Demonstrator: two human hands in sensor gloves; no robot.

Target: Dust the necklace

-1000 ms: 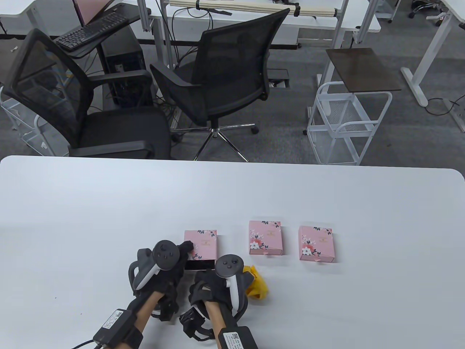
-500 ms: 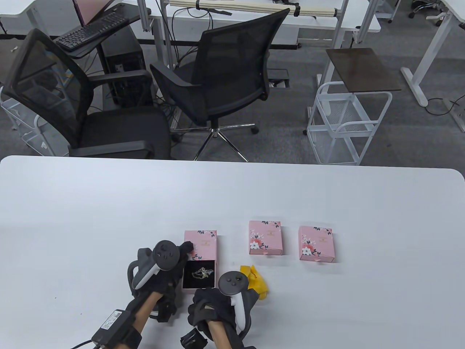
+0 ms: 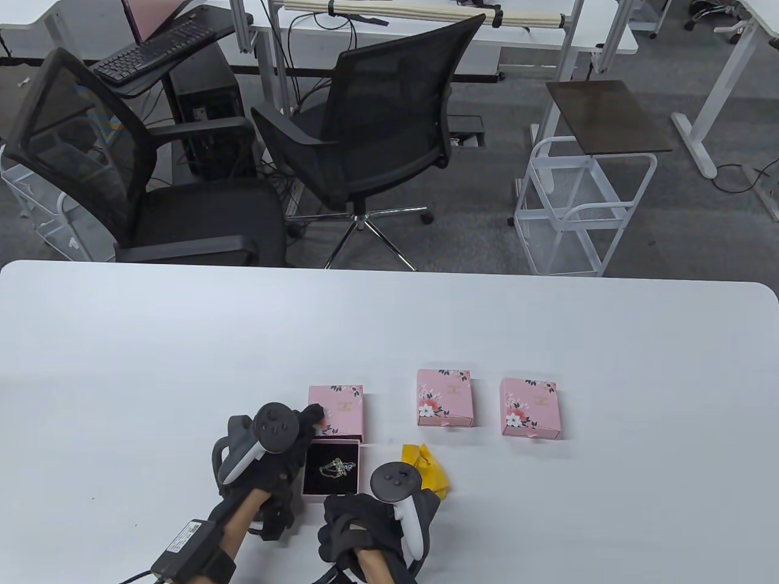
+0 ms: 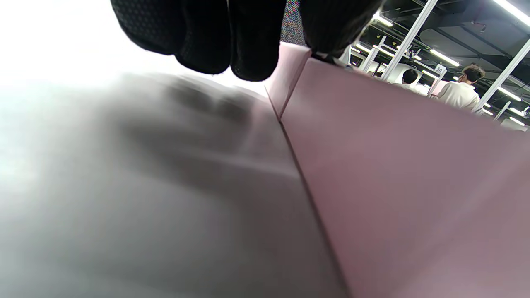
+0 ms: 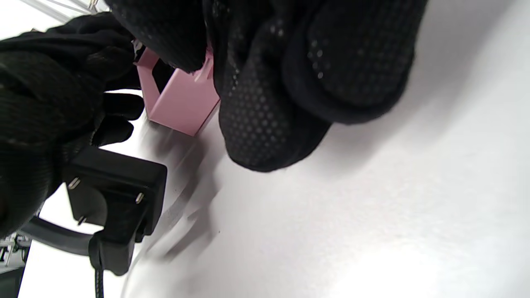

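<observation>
Office: desks, chairs [image 3: 371, 115], keyboard [image 3: 152, 52]

The bench [image 3: 182, 340] is plain white. Three boxes on it are pink, with printed flowers in white and red and dark leaves: the left box [image 3: 336, 409], the middle box [image 3: 444, 396], the right box [image 3: 529, 406]. The drawer [image 3: 331, 471] has a pink rim and a black lining, on which lies a silvery necklace [image 3: 336, 468]. The cloth [image 3: 427, 477] is yellow. Both gloves are black, with dotted fingers [image 5: 265, 120]. Each tracker [image 3: 275, 427] is dark grey with white.
</observation>
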